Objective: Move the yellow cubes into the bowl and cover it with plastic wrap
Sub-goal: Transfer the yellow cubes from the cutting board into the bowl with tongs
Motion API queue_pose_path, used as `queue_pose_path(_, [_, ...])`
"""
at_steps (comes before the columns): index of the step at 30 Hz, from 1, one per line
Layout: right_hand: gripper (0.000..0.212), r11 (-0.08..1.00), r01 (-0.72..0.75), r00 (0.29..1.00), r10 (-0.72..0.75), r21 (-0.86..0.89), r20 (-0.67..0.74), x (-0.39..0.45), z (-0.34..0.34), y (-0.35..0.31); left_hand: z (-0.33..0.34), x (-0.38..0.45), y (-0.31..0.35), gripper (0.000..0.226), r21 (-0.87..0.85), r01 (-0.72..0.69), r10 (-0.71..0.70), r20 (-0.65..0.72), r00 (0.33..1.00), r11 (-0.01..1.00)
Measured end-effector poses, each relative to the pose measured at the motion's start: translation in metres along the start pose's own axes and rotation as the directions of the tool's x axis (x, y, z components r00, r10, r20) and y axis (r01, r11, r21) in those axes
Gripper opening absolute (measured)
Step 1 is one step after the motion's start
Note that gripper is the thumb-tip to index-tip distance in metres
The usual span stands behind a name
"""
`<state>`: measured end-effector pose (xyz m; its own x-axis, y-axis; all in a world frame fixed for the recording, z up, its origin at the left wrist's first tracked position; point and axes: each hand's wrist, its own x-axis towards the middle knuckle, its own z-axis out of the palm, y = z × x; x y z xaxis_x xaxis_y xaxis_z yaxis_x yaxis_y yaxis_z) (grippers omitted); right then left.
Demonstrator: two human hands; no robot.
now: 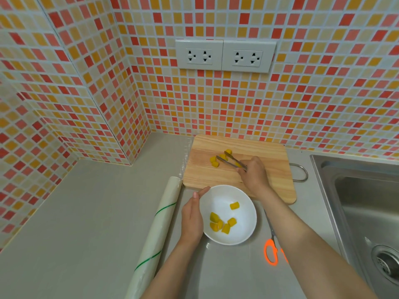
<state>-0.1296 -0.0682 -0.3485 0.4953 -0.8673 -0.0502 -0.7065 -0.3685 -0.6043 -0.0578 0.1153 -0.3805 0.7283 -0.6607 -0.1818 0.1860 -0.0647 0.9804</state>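
A white bowl [241,197] stands on the counter just in front of a wooden cutting board [254,145]. Several yellow cubes [222,223] lie inside it. A few more yellow cubes [214,161] remain on the board. My right hand [254,173] grips metal tongs [228,161] whose tips straddle a cube on the board. My left hand [192,214] rests flat against the bowl's left rim, fingers straight. A roll of plastic wrap [160,221] lies to the left of the bowl.
Orange-handled scissors [272,249] lie right of the bowl, partly under my right forearm. A steel sink [362,203] fills the right side. A wire loop [301,172] sticks out beside the board. Tiled walls close the back and left.
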Motion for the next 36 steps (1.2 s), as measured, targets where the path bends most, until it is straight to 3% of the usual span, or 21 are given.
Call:
queue_pose_path(8, [0.028,0.995,-0.082,0.988,0.088,0.05,-0.124,0.011,-0.006,-0.006,0.005,0.007,0.019,0.045,-0.012,-0.048,0.048,0.021,0.999,0.999])
queue_pose_path(18, [0.026,0.968,0.165,0.968,-0.123,0.189,-0.217,-0.038,-0.031,-0.006,0.006,0.005,0.023,0.046,-0.013,-0.06,0.06,0.009,0.998,0.998])
queue_pose_path(23, [0.025,0.952,0.228,0.974,-0.222,0.202,-0.054,-0.083,-0.051,-0.001,0.002,0.008,0.025,0.047,-0.001,-0.061,0.061,0.004,0.998,0.998])
queue_pose_path(28, [0.03,0.962,0.265,0.94,-0.241,-0.07,0.242,-0.096,-0.061,-0.002,-0.004,0.008,0.023,0.043,0.009,-0.046,0.046,-0.03,0.998,0.999])
queue_pose_path(30, [0.033,0.967,0.246,0.931,-0.217,-0.065,0.294,-0.082,-0.067,-0.005,-0.006,0.006,0.021,0.043,0.003,-0.036,0.036,-0.036,0.999,0.999])
queue_pose_path(32, [0.035,0.978,0.208,0.954,-0.205,0.01,0.221,-0.064,-0.067,-0.005,-0.009,0.0,0.015,0.044,0.003,-0.017,0.017,-0.052,0.998,1.0])
queue_pose_path(36, [0.038,0.996,0.089,0.996,-0.089,-0.031,-0.013,-0.039,-0.045,0.012,-0.012,-0.014,0.002,0.045,-0.006,0.022,-0.022,-0.064,0.998,1.0])
